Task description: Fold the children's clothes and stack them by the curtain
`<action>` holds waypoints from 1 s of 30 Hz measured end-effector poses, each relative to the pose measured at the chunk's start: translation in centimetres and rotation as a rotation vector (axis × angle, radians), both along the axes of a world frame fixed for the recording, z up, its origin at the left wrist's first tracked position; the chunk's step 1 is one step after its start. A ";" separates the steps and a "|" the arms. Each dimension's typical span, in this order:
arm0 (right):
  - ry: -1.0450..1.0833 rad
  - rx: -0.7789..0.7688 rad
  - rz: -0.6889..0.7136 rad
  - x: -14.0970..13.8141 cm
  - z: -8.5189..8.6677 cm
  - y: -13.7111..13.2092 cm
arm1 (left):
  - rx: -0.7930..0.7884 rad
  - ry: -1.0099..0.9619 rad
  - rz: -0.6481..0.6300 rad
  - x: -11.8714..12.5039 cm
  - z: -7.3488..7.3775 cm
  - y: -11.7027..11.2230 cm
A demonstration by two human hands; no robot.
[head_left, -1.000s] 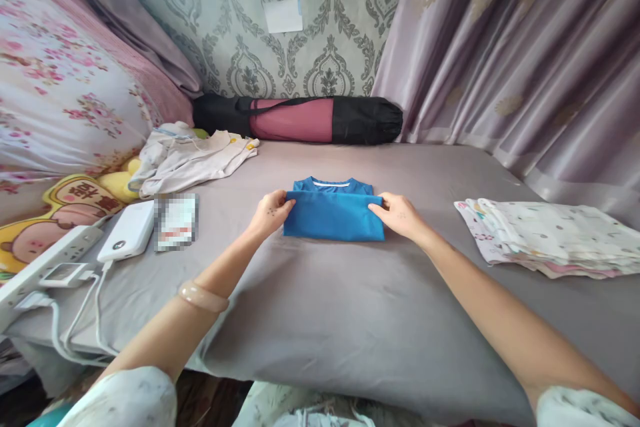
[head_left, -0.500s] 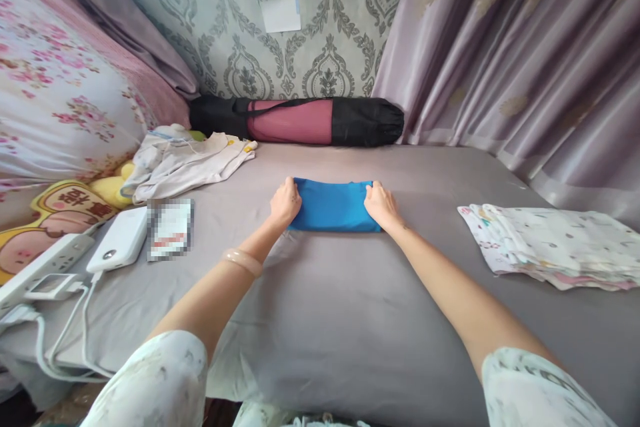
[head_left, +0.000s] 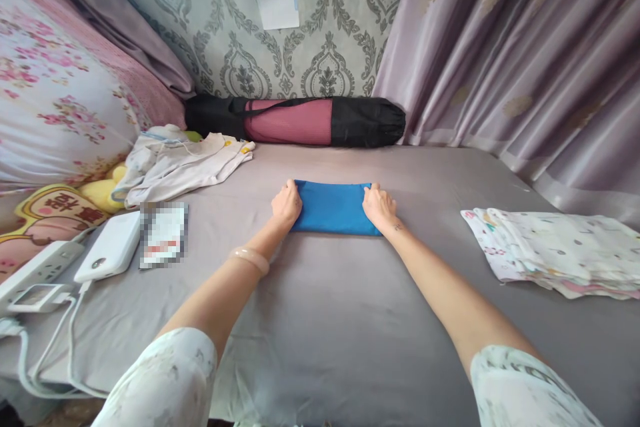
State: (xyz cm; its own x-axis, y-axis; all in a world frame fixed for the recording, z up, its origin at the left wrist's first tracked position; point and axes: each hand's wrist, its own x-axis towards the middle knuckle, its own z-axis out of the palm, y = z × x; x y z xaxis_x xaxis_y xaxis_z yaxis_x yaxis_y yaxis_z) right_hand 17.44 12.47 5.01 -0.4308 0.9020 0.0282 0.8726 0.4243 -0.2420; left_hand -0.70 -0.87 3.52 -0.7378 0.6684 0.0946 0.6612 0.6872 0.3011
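Observation:
A folded blue cloth lies in the middle of the grey bed sheet, a flat rectangle with its long side across my view. My left hand is closed on its left end, fingers curled at the far corner. At the right end my right hand grips the other far corner in the same way. The cloth's full garment shape is hidden by the folding. A pale bangle circles my left wrist.
A black and pink rolled mat bag lies along the wall. To the right is a stack of folded printed cloths. On the left are crumpled light clothes, a white power bank, a power strip with cables, and a yellow cushion.
Both hands stay on the blue cloth's ends with hardly any movement. Its upper edge looks straighter than before. The view has shifted slightly.

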 end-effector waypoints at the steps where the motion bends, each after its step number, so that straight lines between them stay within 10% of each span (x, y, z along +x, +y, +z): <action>1: -0.002 0.006 -0.003 0.0 -0.1 0.1 | -0.007 0.002 0.003 -0.1 0.0 0.1; 18: 0.016 -0.075 -0.027 0.3 0.9 0.6 | 0.061 -0.058 0.104 0.1 1.6 -0.6; 25: 0.032 0.202 0.385 -1.0 0.7 -2.6 | 0.062 0.167 -0.360 2.8 1.8 -0.2; 30: -0.046 0.137 0.548 -1.8 -1.6 -3.2 | -0.040 0.160 -0.433 3.8 -0.5 0.8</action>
State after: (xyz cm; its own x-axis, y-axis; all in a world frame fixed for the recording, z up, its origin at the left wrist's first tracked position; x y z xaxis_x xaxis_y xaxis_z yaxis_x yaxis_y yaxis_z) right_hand 15.66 9.24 3.38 -0.8388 0.5353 0.0993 0.5239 0.8433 -0.1202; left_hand 3.08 -0.12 3.06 -0.3681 0.9173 0.1522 0.9259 0.3465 0.1507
